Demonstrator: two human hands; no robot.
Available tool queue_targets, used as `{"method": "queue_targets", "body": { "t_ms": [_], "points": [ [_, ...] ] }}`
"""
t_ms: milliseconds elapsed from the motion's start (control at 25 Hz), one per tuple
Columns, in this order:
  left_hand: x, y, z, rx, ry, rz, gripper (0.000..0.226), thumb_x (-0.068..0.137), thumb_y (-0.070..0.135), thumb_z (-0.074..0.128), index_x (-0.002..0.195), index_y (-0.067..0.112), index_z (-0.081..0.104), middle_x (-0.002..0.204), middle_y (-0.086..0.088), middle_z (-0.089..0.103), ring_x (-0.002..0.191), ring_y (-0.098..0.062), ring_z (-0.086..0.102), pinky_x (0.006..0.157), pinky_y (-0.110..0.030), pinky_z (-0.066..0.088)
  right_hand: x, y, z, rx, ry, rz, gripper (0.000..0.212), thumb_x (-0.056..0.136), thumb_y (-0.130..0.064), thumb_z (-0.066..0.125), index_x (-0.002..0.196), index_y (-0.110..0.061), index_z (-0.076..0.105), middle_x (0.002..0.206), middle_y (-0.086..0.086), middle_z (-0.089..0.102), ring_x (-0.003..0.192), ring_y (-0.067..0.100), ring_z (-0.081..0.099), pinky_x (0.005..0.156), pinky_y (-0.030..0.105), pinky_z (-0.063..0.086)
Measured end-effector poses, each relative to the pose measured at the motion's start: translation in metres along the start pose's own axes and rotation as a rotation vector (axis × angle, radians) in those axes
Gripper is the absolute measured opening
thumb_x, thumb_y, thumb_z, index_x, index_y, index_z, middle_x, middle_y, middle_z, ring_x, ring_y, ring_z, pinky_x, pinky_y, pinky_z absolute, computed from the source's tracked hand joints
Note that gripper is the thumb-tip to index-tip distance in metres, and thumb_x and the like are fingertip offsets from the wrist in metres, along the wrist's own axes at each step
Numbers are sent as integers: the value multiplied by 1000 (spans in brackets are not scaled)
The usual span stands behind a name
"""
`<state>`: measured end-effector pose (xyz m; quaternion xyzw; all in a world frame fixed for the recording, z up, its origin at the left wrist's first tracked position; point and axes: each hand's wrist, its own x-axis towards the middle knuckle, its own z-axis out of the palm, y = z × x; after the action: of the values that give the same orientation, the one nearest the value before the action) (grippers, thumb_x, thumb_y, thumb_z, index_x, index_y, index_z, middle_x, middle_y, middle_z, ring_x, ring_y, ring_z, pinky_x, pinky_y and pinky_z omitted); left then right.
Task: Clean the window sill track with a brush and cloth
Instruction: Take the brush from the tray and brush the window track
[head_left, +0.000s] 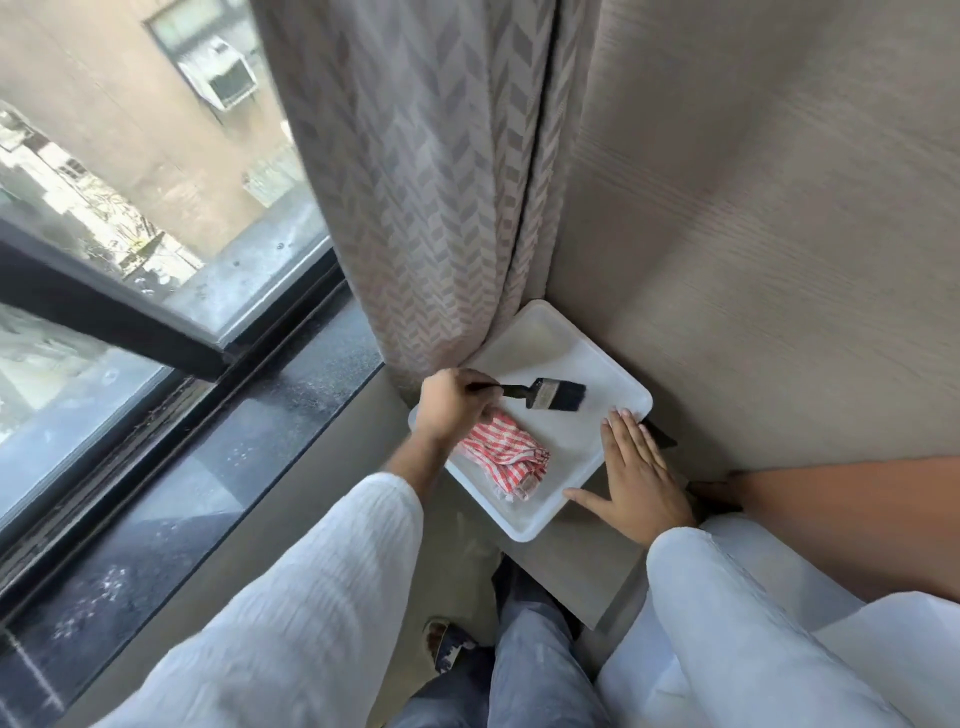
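- Our left hand (451, 402) was closed around the handle end of the brush (540, 393), with the bristles pointing away to the right, over the tray (576, 364).
- Whether the brush head touched the tray floor or hung just above it, we could not tell.
- Our right hand (635, 475) lay flat and open, fingers spread, at the tray's right edge, holding nothing; the fingertips reached the rim and the thumb pointed along the near side.
- The cloth (504, 457), red and white checked and crumpled, lay in the tray between our two hands, just below the left one.
- The track (156, 410), dark and dusty, ran to the left of our left hand, below the glass; the black sill (291, 395) lay between it and that hand.
- The curtain (426, 208) hung just beyond the left hand, its hem against the tray's far corner.
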<state>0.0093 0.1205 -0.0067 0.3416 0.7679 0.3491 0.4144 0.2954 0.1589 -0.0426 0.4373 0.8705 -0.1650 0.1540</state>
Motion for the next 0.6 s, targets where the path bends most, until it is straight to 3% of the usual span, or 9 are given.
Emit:
{"method": "queue_targets", "body": {
  "t_ms": [80, 200, 280, 440, 600],
  "points": [
    [-30, -13, -18, -375, 133, -118, 8, 92, 10, 75, 86, 10, 80, 66, -5, 75, 59, -18, 69, 59, -28, 61, 1, -13, -8, 3, -12, -16, 132, 75, -99, 17, 167, -7, -3, 179, 12, -9, 166, 24, -10, 137, 43, 2],
    [-75, -37, -53, -772, 262, -153, 16, 96, 15, 71, 98, 0, 76, 75, -8, 75, 63, -15, 69, 63, -22, 60, 9, -47, -23, 15, -27, -89, 126, 81, -92, 32, 167, -9, -6, 179, 11, -10, 166, 24, -9, 137, 43, 1],
    [-103, -52, -80, -940, 347, -140, 23, 97, 17, 70, 105, -5, 73, 80, -11, 74, 66, -15, 70, 64, -20, 60, 18, -80, -33, -19, -27, -183, 125, 81, -92, 32, 167, -10, -6, 179, 11, -9, 166, 24, -7, 137, 42, 1],
    [-149, -74, -129, -1202, 587, -153, 12, 100, 16, 66, 96, 6, 71, 72, -6, 73, 61, -12, 69, 57, -18, 58, 34, -150, -45, -120, 50, -444, 116, 89, -87, 37, 168, -9, 3, 180, 10, 1, 167, 22, -2, 136, 39, 0],
    [-187, -102, -186, -1432, 983, -162, 20, 102, 22, 59, 84, 14, 64, 59, -1, 63, 44, -7, 56, 39, -15, 42, 50, -220, -56, -228, 129, -655, 109, 94, -83, 34, 166, -4, 16, 178, 15, 12, 166, 27, 6, 136, 46, 11]
  ]
}}
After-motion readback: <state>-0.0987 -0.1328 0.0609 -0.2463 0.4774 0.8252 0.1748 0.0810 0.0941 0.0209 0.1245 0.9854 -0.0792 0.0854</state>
